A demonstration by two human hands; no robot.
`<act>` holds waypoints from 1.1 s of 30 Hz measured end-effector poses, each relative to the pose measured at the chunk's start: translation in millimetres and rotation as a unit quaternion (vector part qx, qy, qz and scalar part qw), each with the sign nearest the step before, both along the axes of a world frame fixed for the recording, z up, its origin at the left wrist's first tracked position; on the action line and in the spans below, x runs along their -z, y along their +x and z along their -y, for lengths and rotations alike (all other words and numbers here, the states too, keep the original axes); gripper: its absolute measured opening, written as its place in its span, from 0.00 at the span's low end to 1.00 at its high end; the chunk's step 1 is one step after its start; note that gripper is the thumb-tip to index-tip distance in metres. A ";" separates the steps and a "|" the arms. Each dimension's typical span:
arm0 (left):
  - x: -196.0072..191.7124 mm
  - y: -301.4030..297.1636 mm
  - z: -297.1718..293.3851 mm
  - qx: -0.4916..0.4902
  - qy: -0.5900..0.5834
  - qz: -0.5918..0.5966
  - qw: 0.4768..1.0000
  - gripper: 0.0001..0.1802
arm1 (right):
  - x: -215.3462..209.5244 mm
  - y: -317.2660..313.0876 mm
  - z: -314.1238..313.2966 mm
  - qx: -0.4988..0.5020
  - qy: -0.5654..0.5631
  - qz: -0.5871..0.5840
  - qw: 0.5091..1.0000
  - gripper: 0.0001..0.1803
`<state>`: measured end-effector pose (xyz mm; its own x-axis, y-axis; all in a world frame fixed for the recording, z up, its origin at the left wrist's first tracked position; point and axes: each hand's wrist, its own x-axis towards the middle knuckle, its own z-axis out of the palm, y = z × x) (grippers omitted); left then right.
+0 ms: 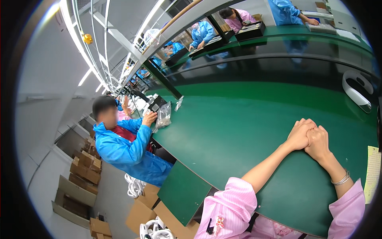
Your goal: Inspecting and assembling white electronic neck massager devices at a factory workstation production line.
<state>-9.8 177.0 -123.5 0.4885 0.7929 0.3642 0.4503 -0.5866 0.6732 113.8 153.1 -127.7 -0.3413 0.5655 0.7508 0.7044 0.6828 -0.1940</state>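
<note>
My left hand (299, 134) and my right hand (318, 142) rest clasped together on the green table (238, 123), fingers interlocked, holding nothing. Pink sleeves cover my upper arms and a silver bracelet (341, 180) sits on my right wrist. A white curved device (357, 91) lies on the table beyond my hands, to the right and out of touch.
A pale yellow sheet (373, 171) lies at the right edge. A person in a blue coat (123, 147) sits to my left handling clear plastic bags (164, 115). More workers sit across a dark conveyor (278, 51). Cardboard boxes (85, 167) stand on the floor.
</note>
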 end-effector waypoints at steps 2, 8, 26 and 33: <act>-2.3 1.8 -0.9 0.003 0.002 0.004 1.000 0.10 | -3.4 0.2 2.5 0.000 -0.015 0.003 1.000 0.07; 1.4 -0.1 0.6 -0.005 -0.003 0.005 1.000 0.10 | 5.8 -0.2 -2.8 -0.001 -0.017 0.014 1.000 0.06; 11.5 33.4 -40.4 -0.248 -0.030 0.048 0.967 0.13 | 1.3 11.8 -61.8 0.015 -0.028 0.028 0.999 0.06; 19.3 29.9 -39.7 -0.203 0.004 0.063 0.977 0.14 | 1.2 12.2 -54.2 0.017 -0.056 0.025 0.998 0.06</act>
<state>20.1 216.7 -142.8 0.0847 0.9091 0.4078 0.5616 -0.3816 0.7341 126.0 207.3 -128.8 -0.3559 0.6565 0.6651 0.7377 0.6343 -0.2314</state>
